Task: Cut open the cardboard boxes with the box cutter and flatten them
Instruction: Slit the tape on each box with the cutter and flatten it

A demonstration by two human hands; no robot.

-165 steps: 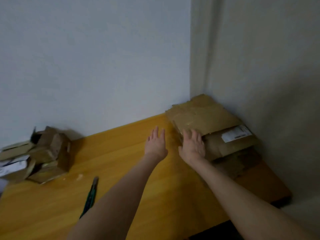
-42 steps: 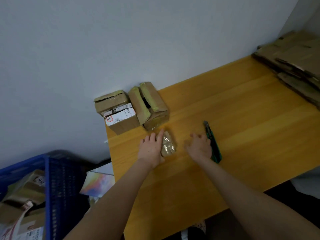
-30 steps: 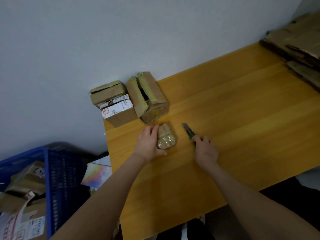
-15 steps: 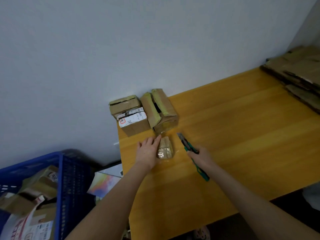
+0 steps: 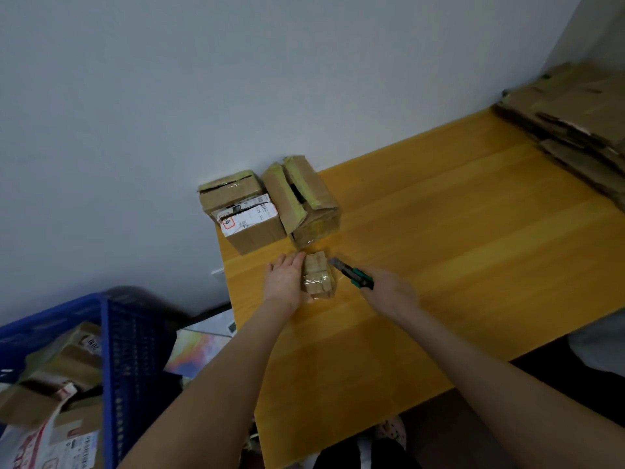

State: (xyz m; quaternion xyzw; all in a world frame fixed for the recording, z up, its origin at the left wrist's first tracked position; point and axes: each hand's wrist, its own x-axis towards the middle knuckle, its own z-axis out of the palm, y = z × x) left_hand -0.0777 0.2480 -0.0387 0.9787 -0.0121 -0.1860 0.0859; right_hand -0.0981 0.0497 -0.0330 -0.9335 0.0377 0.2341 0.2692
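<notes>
You are bracing the small taped box (image 5: 318, 274) with your left hand (image 5: 285, 282), which is lying against the box's left side. Its fingers are reaching straight ahead and pressing together, and I cannot tell where the thumb is sitting. The box, wrapped in glossy clear tape, is resting on the yellow wooden table (image 5: 473, 231) near its left end.

Your right hand (image 5: 389, 292) is gripping the box cutter (image 5: 353, 275), with the fingers curling round the green-and-black handle. The grey blade end is pointing up and to the left, toward the far right corner of the small taped box. The tip is sitting just beside that corner, and the hand is blurring, so I cannot tell whether the tip is touching the tape.

Just behind the small taped box, 2 larger boxes are standing side by side against the wall (image 5: 236, 79). The labelled box (image 5: 243, 214) on the left is showing a white shipping label. The split-top box (image 5: 304, 201) on the right is wearing yellowish tape, with its top seam gaping open. At the table's far right corner, flattened cardboard (image 5: 575, 123) is lying in a stack. Off the table's left end, a blue crate (image 5: 128, 340) is holding more cardboard packages.
</notes>
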